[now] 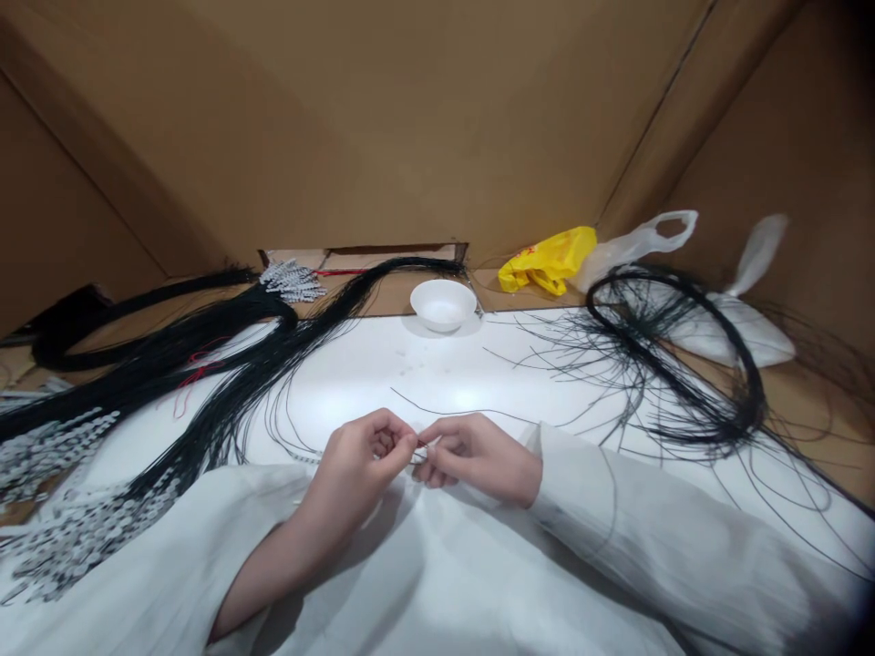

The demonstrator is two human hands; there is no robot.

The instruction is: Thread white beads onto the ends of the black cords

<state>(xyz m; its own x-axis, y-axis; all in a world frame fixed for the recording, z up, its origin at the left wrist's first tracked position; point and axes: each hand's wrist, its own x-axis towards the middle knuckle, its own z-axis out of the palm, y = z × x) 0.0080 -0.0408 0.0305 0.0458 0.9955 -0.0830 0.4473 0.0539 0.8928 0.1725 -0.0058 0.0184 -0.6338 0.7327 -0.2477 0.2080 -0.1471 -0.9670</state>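
Observation:
My left hand (365,456) and my right hand (478,460) meet fingertip to fingertip just above my lap, at the front of the white table (383,364). Both are closed in a pinch. Between the fingertips shows a small white piece (418,455) with a thin dark cord at it; its exact shape is mostly hidden by the fingers. Left of my left hand, a short row of small white pieces (305,458) lies along the table edge. A single black cord (437,409) runs loosely across the table behind my hands.
A white bowl (443,305) stands at the back. Long bundles of black cords (266,378) with white beaded ends (96,538) spread over the left side. A coil of black cord (748,374), a yellow plastic bag (550,260) and a white bag (745,328) lie right. Cardboard walls (410,118) surround the table.

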